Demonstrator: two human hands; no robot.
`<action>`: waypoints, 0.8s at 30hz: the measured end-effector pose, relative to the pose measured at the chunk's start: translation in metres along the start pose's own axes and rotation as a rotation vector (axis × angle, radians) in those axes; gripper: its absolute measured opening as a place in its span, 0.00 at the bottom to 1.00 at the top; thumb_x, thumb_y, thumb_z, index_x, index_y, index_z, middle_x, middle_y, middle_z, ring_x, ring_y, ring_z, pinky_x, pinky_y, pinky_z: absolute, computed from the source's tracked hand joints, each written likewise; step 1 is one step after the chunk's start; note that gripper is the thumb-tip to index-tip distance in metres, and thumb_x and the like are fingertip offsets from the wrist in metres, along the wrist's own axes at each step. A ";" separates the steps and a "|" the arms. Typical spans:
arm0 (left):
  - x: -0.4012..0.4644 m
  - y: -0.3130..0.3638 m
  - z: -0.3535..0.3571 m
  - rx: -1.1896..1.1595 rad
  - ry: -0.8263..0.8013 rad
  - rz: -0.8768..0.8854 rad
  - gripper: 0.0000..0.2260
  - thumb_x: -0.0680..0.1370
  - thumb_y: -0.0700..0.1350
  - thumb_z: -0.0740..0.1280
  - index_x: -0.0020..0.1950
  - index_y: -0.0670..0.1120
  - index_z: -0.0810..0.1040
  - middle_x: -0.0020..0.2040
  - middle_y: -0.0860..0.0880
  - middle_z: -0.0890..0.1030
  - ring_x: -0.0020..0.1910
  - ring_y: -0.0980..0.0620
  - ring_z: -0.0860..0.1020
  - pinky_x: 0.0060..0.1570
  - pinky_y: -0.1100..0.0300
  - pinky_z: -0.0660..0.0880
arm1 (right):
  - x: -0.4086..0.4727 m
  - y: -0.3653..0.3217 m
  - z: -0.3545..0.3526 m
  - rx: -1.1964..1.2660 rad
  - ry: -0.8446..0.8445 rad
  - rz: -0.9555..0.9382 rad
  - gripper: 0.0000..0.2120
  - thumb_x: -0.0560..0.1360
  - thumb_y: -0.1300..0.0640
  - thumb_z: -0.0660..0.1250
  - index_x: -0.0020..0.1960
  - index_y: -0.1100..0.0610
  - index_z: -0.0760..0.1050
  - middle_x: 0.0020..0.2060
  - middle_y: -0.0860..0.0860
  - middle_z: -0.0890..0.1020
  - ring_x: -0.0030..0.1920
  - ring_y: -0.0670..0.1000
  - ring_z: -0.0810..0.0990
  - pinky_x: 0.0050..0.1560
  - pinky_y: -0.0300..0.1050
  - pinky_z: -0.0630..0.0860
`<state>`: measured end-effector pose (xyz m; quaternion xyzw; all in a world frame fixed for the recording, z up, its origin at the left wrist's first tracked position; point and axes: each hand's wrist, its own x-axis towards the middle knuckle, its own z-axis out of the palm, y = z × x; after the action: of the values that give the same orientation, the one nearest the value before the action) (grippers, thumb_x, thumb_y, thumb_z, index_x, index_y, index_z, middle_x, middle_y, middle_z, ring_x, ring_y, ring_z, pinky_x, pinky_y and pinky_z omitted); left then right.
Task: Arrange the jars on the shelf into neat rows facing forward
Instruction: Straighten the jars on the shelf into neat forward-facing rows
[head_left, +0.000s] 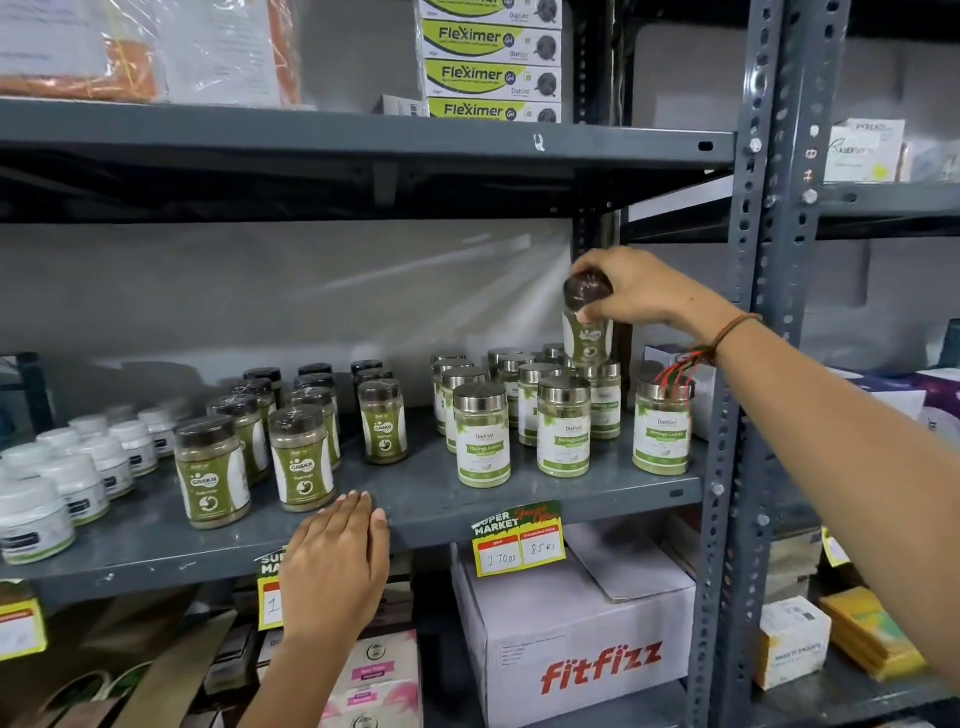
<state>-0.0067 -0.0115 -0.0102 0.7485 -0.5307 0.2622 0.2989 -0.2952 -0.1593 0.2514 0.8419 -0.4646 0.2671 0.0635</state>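
A dark-capped green-labelled jar (588, 322) is gripped by the right hand (631, 286) above the steel-lidded jars (563, 426), apparently misplaced, while the left hand (337, 561) is rested flat and empty on the grey metal shelf (597, 499) edge.

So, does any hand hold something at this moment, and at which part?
The right hand holds a dark-lidded jar by its lid, lifted above the steel-lidded jars. The left hand holds nothing; it rests flat on the shelf edge.

Matt grey metal shelf (519, 493); clear plastic jars (482, 436) with shiny metal lids.
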 end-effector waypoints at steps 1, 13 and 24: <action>0.000 0.000 0.000 -0.002 -0.003 0.000 0.22 0.78 0.52 0.54 0.56 0.40 0.82 0.54 0.43 0.84 0.55 0.45 0.81 0.59 0.49 0.74 | 0.000 -0.010 -0.003 0.030 0.035 -0.038 0.29 0.71 0.56 0.77 0.70 0.57 0.72 0.64 0.58 0.77 0.64 0.59 0.76 0.64 0.50 0.71; 0.003 -0.003 0.000 -0.025 -0.006 0.022 0.20 0.79 0.52 0.54 0.58 0.43 0.81 0.56 0.45 0.83 0.58 0.47 0.80 0.60 0.51 0.73 | 0.006 -0.134 0.071 0.374 -0.166 -0.255 0.27 0.73 0.50 0.75 0.70 0.54 0.75 0.65 0.52 0.80 0.64 0.52 0.79 0.64 0.42 0.72; 0.003 -0.005 0.005 -0.043 0.034 0.036 0.19 0.79 0.52 0.56 0.56 0.43 0.82 0.55 0.46 0.84 0.56 0.48 0.80 0.59 0.52 0.74 | 0.017 -0.163 0.140 0.083 -0.315 -0.325 0.30 0.75 0.45 0.70 0.73 0.55 0.72 0.70 0.53 0.76 0.70 0.57 0.74 0.68 0.48 0.71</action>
<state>-0.0005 -0.0157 -0.0119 0.7277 -0.5445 0.2687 0.3189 -0.1004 -0.1306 0.1642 0.9388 -0.3158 0.1374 -0.0023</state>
